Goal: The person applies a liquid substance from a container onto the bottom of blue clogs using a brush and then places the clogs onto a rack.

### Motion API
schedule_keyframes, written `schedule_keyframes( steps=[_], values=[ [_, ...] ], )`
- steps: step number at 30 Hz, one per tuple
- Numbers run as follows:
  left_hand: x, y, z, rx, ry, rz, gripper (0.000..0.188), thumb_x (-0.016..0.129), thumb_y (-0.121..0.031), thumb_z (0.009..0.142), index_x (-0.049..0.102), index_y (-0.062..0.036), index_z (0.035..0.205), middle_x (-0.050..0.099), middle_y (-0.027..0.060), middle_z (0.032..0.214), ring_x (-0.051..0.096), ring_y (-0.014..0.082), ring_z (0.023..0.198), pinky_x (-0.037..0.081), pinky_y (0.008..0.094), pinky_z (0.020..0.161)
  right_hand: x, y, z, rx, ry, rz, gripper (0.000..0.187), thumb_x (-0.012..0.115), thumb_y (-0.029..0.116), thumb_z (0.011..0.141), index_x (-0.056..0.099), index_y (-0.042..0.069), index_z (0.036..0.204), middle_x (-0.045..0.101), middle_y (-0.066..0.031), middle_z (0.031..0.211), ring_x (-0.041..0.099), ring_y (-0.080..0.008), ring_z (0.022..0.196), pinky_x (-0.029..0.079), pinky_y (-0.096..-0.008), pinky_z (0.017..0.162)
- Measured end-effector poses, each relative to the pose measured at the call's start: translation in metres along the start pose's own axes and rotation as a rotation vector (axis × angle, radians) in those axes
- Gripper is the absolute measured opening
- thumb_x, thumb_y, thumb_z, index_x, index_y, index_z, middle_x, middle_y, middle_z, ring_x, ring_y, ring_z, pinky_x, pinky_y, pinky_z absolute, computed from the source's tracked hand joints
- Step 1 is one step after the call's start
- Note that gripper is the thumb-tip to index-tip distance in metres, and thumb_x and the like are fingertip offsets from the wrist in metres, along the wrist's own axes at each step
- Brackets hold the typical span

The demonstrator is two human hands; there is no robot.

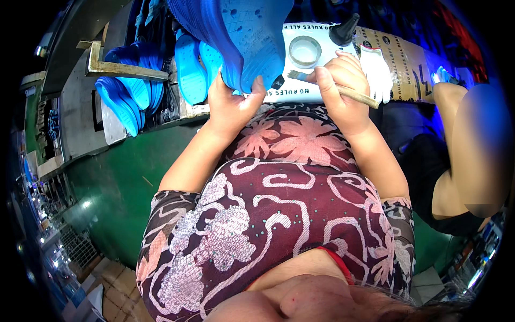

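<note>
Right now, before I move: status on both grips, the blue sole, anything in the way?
Left grip holding blue sole. Right grip holding wooden-handled brush. Round dish just beyond brush, possible obstacle.

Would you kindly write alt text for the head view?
A person's left hand holds a blue footwear piece while the right hand holds a small brush. A round dish stands on a white sheet, with more blue footwear pieces to the left.

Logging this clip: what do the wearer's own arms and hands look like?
The left hand and right hand are ungloved, with no watch showing. Short, dark sleeves with pale pink swirls end above bare forearms.
</note>
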State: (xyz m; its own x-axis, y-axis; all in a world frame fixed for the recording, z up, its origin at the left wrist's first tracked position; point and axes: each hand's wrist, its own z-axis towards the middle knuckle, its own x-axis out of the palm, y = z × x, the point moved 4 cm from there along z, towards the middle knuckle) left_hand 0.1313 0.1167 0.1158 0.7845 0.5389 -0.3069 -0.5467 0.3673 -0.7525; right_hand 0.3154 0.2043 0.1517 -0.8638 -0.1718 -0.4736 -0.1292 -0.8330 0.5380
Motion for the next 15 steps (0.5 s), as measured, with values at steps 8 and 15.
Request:
schedule_keyframes(
  steps=[8, 15],
  values=[
    [0.003, -0.001, 0.005, 0.010, -0.049, -0.107, 0.036, 0.065, 0.002, 0.074, 0.053, 0.0027, 0.108, 0.064, 0.0111, 0.092, 0.062, 0.0151, 0.081, 0.049, 0.0279, 0.073, 0.003, 0.012, 0.000, -0.060, 0.089, 0.008, 0.019, 0.064, 0.017, 0.080, 0.064, 0.009, 0.063, 0.057, -0.0027, 0.060, 0.055, -0.0212, 0.059, 0.042, -0.0376, 0.078],
    [0.003, -0.004, 0.007, 0.044, -0.105, -0.142, 0.036, 0.065, 0.002, 0.074, 0.052, 0.0027, 0.108, 0.064, 0.0111, 0.092, 0.062, 0.0155, 0.080, 0.049, 0.0277, 0.072, -0.001, 0.008, 0.004, 0.014, 0.014, 0.113, 0.021, 0.061, 0.016, 0.082, 0.064, 0.008, 0.063, 0.056, -0.0029, 0.059, 0.054, -0.0213, 0.058, 0.042, -0.0360, 0.077]
  ],
)
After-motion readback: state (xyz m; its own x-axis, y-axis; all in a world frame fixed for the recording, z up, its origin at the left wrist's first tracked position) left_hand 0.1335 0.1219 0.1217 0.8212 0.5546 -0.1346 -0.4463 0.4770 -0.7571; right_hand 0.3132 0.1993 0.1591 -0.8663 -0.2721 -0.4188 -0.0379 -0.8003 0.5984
